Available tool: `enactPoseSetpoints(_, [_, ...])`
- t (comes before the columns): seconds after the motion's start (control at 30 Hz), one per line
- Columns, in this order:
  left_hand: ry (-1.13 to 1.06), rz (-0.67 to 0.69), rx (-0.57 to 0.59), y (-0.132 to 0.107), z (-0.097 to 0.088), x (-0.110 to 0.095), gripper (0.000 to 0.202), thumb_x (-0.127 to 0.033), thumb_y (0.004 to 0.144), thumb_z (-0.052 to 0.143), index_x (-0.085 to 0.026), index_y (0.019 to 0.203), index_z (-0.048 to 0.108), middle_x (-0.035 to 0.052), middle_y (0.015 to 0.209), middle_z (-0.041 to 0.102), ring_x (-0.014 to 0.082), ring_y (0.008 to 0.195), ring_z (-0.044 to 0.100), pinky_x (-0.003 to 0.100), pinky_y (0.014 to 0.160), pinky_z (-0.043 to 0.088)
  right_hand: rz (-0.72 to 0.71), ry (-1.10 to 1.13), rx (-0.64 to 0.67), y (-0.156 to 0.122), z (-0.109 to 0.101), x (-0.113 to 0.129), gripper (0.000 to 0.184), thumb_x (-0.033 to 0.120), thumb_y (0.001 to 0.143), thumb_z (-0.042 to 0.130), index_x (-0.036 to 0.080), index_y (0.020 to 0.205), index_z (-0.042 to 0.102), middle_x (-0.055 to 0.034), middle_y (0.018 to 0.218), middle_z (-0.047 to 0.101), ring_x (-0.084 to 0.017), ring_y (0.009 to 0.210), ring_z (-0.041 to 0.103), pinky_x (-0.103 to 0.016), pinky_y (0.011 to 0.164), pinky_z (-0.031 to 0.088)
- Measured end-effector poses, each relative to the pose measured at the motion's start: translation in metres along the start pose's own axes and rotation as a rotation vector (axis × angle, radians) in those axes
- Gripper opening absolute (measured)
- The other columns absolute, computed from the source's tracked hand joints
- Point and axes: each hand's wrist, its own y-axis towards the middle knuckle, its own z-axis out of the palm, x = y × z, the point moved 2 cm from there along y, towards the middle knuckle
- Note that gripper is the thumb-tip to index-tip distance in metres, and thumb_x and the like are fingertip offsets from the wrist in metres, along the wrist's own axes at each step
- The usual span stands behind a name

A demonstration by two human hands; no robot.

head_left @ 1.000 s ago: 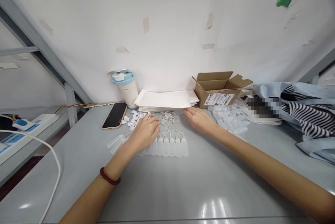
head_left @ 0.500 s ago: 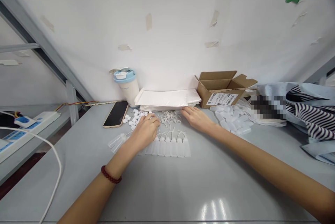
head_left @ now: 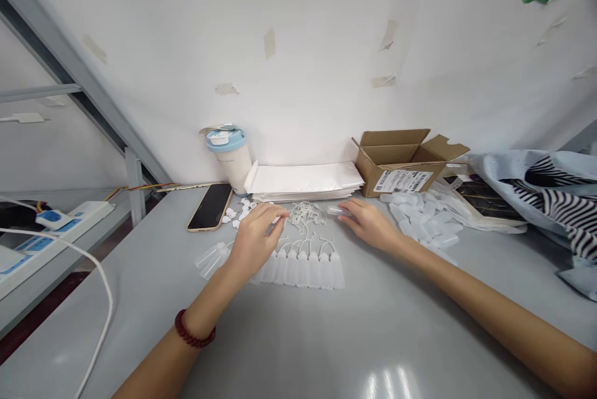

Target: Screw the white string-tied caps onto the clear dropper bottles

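My left hand (head_left: pixel 255 238) is closed in a pinch, and a small white piece (head_left: pixel 280 219) shows at its fingertips. Between thumb and fingers of my right hand (head_left: pixel 370 222) is a short clear plastic tube (head_left: pixel 339 210), pointing left. A tangle of white cords (head_left: pixel 305 214) lies between the hands. Below it, a row of translucent tubes (head_left: pixel 313 270) with cord loops at their tops lies side by side, its left part hidden by my left hand. More tubes (head_left: pixel 212 258) are fanned out left of my wrist. Small white caps (head_left: pixel 232 215) are scattered behind my left hand.
A phone (head_left: pixel 210 207), a blue-lidded cup (head_left: pixel 232 160) and a stack of white envelopes (head_left: pixel 305 180) stand along the wall. At right are an open cardboard box (head_left: pixel 396 166), a pile of loose tubes (head_left: pixel 426 220) and striped cloth (head_left: pixel 555 200). A power strip (head_left: pixel 60 240) lies left.
My right hand has shifted slightly right and down from the envelopes' edge, and a clear tube now shows in it. The left fingers have turned, showing a white piece. The view has shifted slightly.
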Motion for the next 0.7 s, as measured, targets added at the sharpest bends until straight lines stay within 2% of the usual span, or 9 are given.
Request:
enactPoseSetpoints(0.1, [-0.093, -0.003, -0.115, 0.0, -0.006, -0.01, 0.012, -0.01, 0.086, 0.054, -0.017, 0.085, 0.065, 0.0045, 0.084, 0.068, 0.0166, 0.081, 0.062, 0.028, 0.074, 0.048, 0.052, 0.125, -0.009, -0.02, -0.024, 0.006, 0.025, 0.029, 0.092, 0.049, 0.014, 0.106, 0.063, -0.0083, 0.087, 0.066, -0.02, 0.07, 0.062, -0.032, 0.065, 0.05])
enactPoseSetpoints(0.2, [-0.193, -0.072, -0.168, 0.0, -0.009, -0.02, 0.009, -0.015, 0.085, 0.058, -0.017, 0.084, 0.066, 0.0042, 0.083, 0.068, 0.0163, 0.081, 0.062, 0.028, 0.076, 0.047, 0.185, 0.294, -0.066, -0.038, -0.043, 0.015, 0.026, 0.036, 0.089, 0.052, 0.017, 0.101, 0.066, -0.0045, 0.077, 0.064, -0.019, 0.065, 0.059, -0.031, 0.061, 0.048])
enactPoseSetpoints(0.27, [-0.31, -0.243, -0.14, -0.001, -0.007, -0.025, 0.008, -0.021, 0.084, 0.06, -0.017, 0.084, 0.068, 0.0039, 0.085, 0.069, 0.0168, 0.082, 0.061, 0.028, 0.077, 0.046, 0.269, 0.38, -0.135, -0.047, -0.048, 0.023, 0.024, 0.037, 0.086, 0.057, 0.018, 0.097, 0.066, -0.003, 0.073, 0.062, -0.018, 0.065, 0.058, -0.03, 0.06, 0.048])
enactPoseSetpoints(0.33, [-0.526, -0.516, -0.054, -0.003, -0.003, -0.028, 0.012, -0.028, 0.082, 0.064, -0.018, 0.085, 0.07, 0.004, 0.086, 0.069, 0.0172, 0.083, 0.062, 0.028, 0.077, 0.047, 0.298, 0.447, -0.198, -0.053, -0.047, 0.031, 0.02, 0.034, 0.083, 0.06, 0.018, 0.094, 0.066, -0.0017, 0.071, 0.059, -0.017, 0.065, 0.057, -0.03, 0.061, 0.048])
enactPoseSetpoints(0.4, [-0.816, -0.789, 0.084, -0.007, 0.004, -0.031, 0.02, -0.035, 0.079, 0.068, -0.018, 0.088, 0.071, 0.0045, 0.087, 0.07, 0.0166, 0.082, 0.062, 0.028, 0.077, 0.048, 0.246, 0.469, -0.227, -0.057, -0.044, 0.04, 0.016, 0.03, 0.083, 0.061, 0.019, 0.093, 0.067, -0.0022, 0.075, 0.057, -0.017, 0.068, 0.057, -0.03, 0.065, 0.049])
enactPoseSetpoints(0.47, [-1.072, -0.954, 0.204, -0.011, 0.011, -0.034, 0.023, -0.035, 0.075, 0.072, -0.016, 0.088, 0.072, 0.0047, 0.087, 0.07, 0.0149, 0.081, 0.062, 0.027, 0.079, 0.048, 0.145, 0.453, -0.238, -0.06, -0.04, 0.049, 0.014, 0.026, 0.084, 0.06, 0.019, 0.095, 0.066, -0.0055, 0.087, 0.058, -0.019, 0.08, 0.06, -0.032, 0.072, 0.051])
enactPoseSetpoints(0.57, [-1.267, -1.001, 0.276, -0.015, 0.015, -0.042, 0.019, -0.03, 0.073, 0.076, -0.016, 0.085, 0.072, 0.0036, 0.086, 0.071, 0.0129, 0.083, 0.063, 0.025, 0.084, 0.047, -0.005, 0.429, -0.226, -0.064, -0.037, 0.061, 0.018, 0.019, 0.089, 0.055, 0.019, 0.105, 0.061, -0.0098, 0.105, 0.061, -0.02, 0.095, 0.061, -0.032, 0.081, 0.051])
enactPoseSetpoints(0.7, [-1.293, -0.931, 0.384, -0.019, 0.018, -0.059, 0.017, -0.028, 0.073, 0.076, -0.017, 0.085, 0.071, 0.003, 0.087, 0.073, 0.0147, 0.082, 0.066, 0.027, 0.083, 0.048, -0.141, 0.373, -0.177, -0.069, -0.031, 0.075, 0.022, 0.018, 0.093, 0.05, 0.018, 0.114, 0.057, -0.0105, 0.099, 0.063, -0.019, 0.087, 0.063, -0.032, 0.074, 0.054])
